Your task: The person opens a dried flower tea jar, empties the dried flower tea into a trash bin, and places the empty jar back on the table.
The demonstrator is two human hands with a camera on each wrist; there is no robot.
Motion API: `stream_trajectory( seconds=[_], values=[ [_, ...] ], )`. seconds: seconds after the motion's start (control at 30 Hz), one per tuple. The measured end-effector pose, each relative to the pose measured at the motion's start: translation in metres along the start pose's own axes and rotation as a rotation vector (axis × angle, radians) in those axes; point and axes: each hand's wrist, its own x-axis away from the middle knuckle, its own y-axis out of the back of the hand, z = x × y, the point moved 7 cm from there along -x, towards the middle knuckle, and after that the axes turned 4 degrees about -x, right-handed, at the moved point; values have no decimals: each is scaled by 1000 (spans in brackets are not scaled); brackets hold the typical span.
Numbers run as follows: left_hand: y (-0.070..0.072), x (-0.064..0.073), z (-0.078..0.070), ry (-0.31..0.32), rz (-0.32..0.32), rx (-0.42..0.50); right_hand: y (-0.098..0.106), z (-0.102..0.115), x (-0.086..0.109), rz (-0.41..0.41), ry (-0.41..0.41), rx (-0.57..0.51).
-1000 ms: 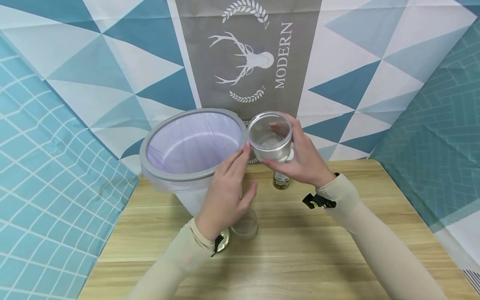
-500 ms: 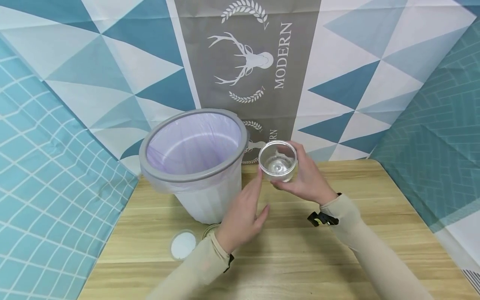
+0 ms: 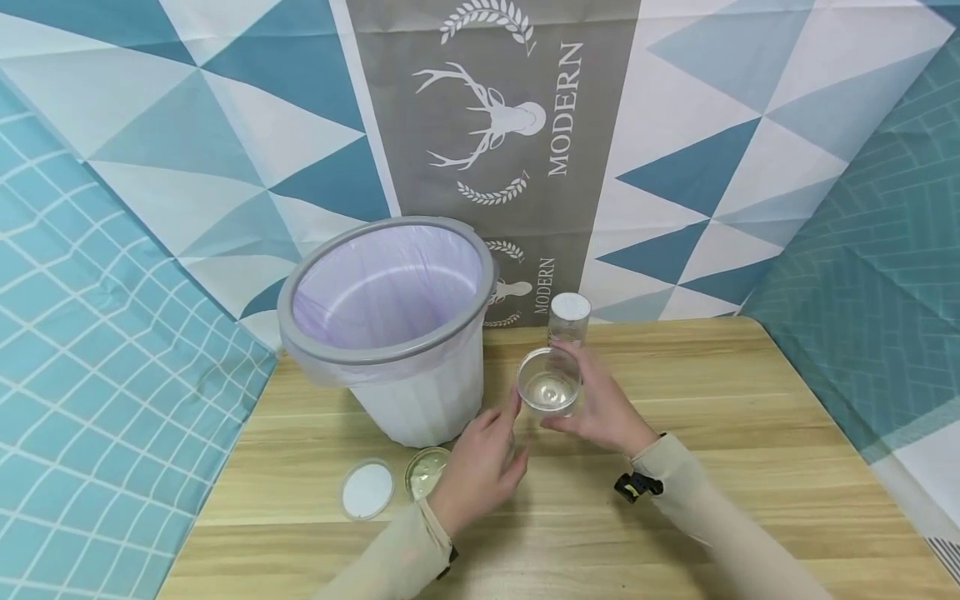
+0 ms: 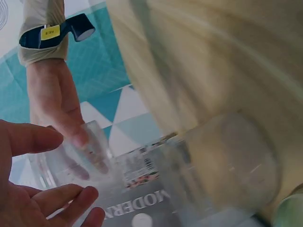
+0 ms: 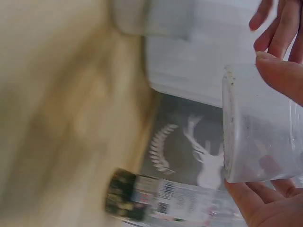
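My right hand [image 3: 600, 408] grips a clear plastic jar [image 3: 550, 383] round its side, thumb and fingers on opposite walls. Its round mouth faces up toward the head camera, and the right wrist view shows its see-through wall [image 5: 260, 127]. My left hand [image 3: 480, 471] reaches in from the other side, index fingertip right at the jar's rim, thumb apart. In the left wrist view its fingers [image 4: 66, 201] are spread and loosely bent beside the jar. Another clear container [image 4: 232, 165] stands on the table near the left hand, hidden behind that hand in the head view.
A white bin [image 3: 427, 400] with a grey rim and lilac liner stands at the back left. Behind the held jar is a clear white-topped bottle [image 3: 570, 310] with a barcode label [image 5: 177, 201]. A round white-topped container [image 3: 367, 490] and a gold-rimmed container [image 3: 425, 473] stand front left.
The jar has come down from beside the bin rim toward the table, held in my right hand. My left hand has followed it down, and the white-topped bottle now shows behind it.
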Motion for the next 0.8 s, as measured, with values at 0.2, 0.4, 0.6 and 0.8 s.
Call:
stream_trajectory(
  seconds=[0.2,0.4,0.6,0.8],
  values=[
    [-10,6,10,61,67,-60,-23,-18,15,94,-67,37],
    [-18,8,15,79,124,-82,-37,-29,25,169,-116,72],
    [-26,11,17,57,167,-157,-46,-33,33,198,-132,52],
    [-27,12,16,44,183,-180,-54,-39,37,222,-167,92]
  ],
)
